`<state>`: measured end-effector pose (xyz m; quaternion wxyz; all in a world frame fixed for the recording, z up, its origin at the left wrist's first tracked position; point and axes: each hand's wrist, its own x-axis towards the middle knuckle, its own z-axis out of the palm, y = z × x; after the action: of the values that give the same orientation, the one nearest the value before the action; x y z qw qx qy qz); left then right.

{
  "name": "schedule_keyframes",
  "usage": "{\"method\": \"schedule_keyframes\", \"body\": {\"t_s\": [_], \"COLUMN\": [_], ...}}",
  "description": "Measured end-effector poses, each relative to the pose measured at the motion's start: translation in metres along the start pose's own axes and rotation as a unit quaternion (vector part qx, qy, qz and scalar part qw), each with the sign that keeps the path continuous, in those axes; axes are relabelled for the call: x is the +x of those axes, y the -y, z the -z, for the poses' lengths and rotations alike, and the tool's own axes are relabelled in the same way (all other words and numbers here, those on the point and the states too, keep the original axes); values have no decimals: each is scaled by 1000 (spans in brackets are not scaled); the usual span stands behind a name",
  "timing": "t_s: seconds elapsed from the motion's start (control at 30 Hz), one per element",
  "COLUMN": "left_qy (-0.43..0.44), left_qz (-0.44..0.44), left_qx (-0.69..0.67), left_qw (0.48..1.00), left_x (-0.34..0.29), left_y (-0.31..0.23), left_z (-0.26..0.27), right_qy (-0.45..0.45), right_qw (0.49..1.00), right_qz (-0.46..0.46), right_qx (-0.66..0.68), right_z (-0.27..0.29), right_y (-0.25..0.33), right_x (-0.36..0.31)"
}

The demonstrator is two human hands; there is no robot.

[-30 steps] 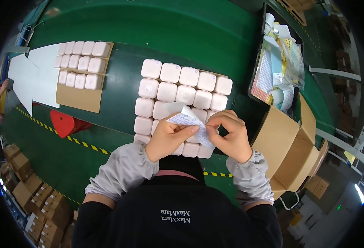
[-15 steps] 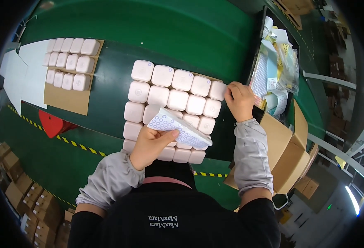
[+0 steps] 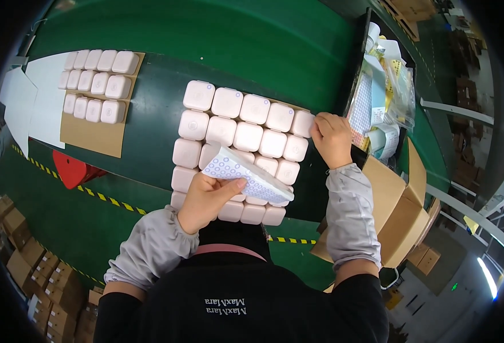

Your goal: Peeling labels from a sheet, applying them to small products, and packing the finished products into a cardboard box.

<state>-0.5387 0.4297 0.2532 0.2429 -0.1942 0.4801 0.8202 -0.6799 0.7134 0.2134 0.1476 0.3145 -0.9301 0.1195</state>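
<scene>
Sticker sheet [image 3: 229, 168] between hands [image 3: 197, 201] [image 3: 334, 143], pinched by left

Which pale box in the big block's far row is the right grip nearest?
The rightmost box: the right grip is at its right edge. The row's other four boxes sit farther left, each with a purple ring visible.

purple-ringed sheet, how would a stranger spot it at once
On the dark green table, find the larger block of pale pink cases. Over its near rows, the left hand holds a bent sheet. Unlike those cases, it is thin and covered in many small purple rings.
</scene>
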Motion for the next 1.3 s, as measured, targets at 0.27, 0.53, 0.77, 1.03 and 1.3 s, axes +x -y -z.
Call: {"method": "schedule_keyframes", "body": {"t_s": [0.27, 0.53, 0.77, 1.03, 1.3], "left_qy": [2, 13, 32, 67, 84], "left_qz": [-10, -17, -45, -36, -30], "left_qx": [-34, -13, 23, 7, 4], "left_qw": [999, 1000, 998, 997, 996], "left_x": [0, 4, 3, 3, 0], "left_y": [3, 7, 10, 9, 10], "left_z": [-7, -19, -19, -20, -21], "right_qy": [66, 52, 35, 56, 52], "right_qw": [996, 963, 967, 963, 977], "right_qz": [-60, -71, -63, -53, -32], "right_qx": [6, 253, 243, 259, 203], "right_z": [56, 80, 78, 79, 87], "right_y": [39, 131, 138, 136, 144], "right_x": [9, 8, 9, 8, 6]}}
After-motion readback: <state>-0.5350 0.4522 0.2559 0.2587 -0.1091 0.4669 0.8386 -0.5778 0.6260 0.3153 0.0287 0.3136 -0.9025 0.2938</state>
